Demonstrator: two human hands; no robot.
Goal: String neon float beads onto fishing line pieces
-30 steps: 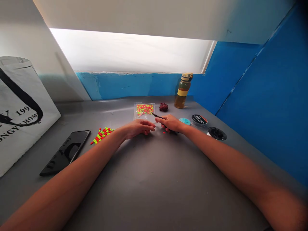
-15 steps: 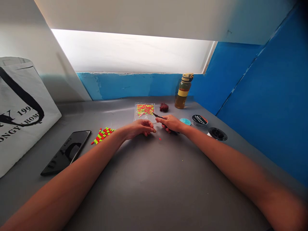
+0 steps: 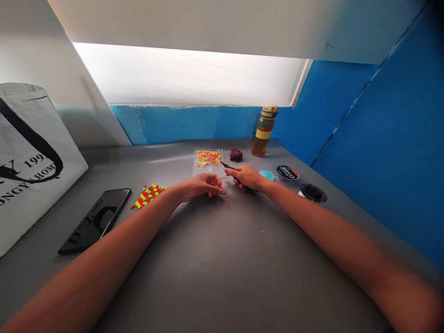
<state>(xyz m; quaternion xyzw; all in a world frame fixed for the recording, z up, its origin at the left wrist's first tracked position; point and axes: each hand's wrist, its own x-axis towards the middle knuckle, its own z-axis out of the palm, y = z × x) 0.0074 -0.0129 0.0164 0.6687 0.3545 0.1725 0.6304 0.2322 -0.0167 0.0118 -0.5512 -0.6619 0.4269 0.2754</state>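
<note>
My left hand (image 3: 208, 186) is closed in a pinch just left of the middle of the table. What its fingertips hold, if anything, is too small to make out. A small red bead (image 3: 228, 200) shows just below those fingertips; whether it hangs or lies on the table I cannot tell. Wrapped round a dark, plier-like tool (image 3: 231, 167) is my right hand (image 3: 245, 177); the tool's pointed tip aims left, towards a clear bag of red and yellow-green beads (image 3: 208, 158). Left of my left forearm lies a beaded piece (image 3: 149, 195) in red and yellow-green.
A phone (image 3: 95, 220) and a white bag (image 3: 31, 171) are on the left. Behind my hands stand a ball of dark red cord (image 3: 236, 155) and a bottle (image 3: 262, 134). To the right lie a blue disc (image 3: 267, 175), a round black-labelled case (image 3: 287, 173) and a spool (image 3: 313, 193).
The red bead has shifted slightly to the left and the left fingertips have dipped a little. My right hand and its tool have hardly moved.
</note>
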